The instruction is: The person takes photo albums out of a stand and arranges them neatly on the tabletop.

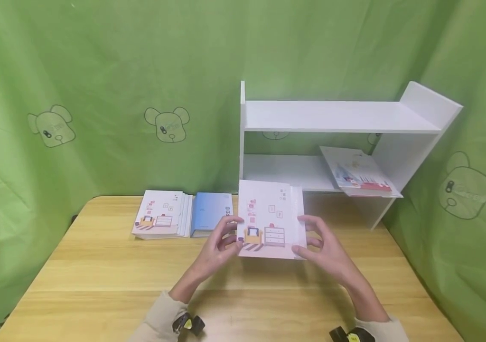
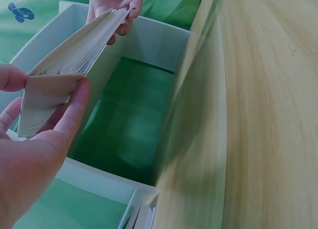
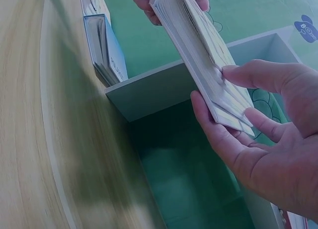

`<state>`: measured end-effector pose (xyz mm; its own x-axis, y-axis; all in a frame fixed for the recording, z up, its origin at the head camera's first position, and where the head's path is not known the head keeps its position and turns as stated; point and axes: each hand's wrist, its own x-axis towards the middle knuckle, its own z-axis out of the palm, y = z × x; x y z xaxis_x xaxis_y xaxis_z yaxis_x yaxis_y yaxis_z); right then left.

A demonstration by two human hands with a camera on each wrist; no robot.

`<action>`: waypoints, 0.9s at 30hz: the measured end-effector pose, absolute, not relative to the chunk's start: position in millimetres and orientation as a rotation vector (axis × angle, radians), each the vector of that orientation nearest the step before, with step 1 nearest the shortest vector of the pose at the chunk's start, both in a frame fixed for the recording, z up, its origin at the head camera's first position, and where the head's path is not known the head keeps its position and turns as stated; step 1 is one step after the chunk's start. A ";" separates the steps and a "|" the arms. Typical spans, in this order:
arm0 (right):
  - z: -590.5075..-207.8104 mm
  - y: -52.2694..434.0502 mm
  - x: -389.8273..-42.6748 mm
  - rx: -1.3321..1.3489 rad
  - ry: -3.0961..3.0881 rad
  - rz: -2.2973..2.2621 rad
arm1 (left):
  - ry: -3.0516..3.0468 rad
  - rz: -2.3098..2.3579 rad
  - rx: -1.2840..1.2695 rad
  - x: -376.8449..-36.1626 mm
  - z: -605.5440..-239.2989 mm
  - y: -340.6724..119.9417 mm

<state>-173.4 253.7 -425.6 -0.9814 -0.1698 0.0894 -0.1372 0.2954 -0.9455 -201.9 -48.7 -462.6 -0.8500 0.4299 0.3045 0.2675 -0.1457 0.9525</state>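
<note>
Between both hands, raised over the table, is a white book (image 1: 274,209) with a drawn armchair and chest of drawers on its cover. My left hand (image 1: 221,241) grips its left side, thumb at the front edge; in the left wrist view that hand (image 2: 47,134) pinches the book's spine (image 2: 47,102). At the opposite side my right hand (image 1: 326,244) holds the page edge, thumb over the cover. The right wrist view has the pages (image 3: 198,60) slightly fanned between the thumb and fingers of the right hand (image 3: 268,134).
A white two-tier shelf (image 1: 324,115) stands behind the book. On its lower board a book (image 1: 358,171) lies tilted at the right. Left of the shelf, a similar white book (image 1: 159,213) and a blue book (image 1: 210,213) sit on the wooden table (image 1: 98,280).
</note>
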 end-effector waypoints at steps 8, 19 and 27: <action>-424.9 252.0 -173.1 -0.290 2.504 -1.827 | 1.964 2.155 0.819 -202.8 -462.3 -50.2; -424.4 249.2 -172.1 -0.271 2.478 -1.840 | 1.966 2.162 0.822 -200.2 -461.9 -51.8; -425.6 245.0 -172.2 -0.288 2.467 -1.850 | 1.969 2.177 0.819 -197.2 -462.0 -55.9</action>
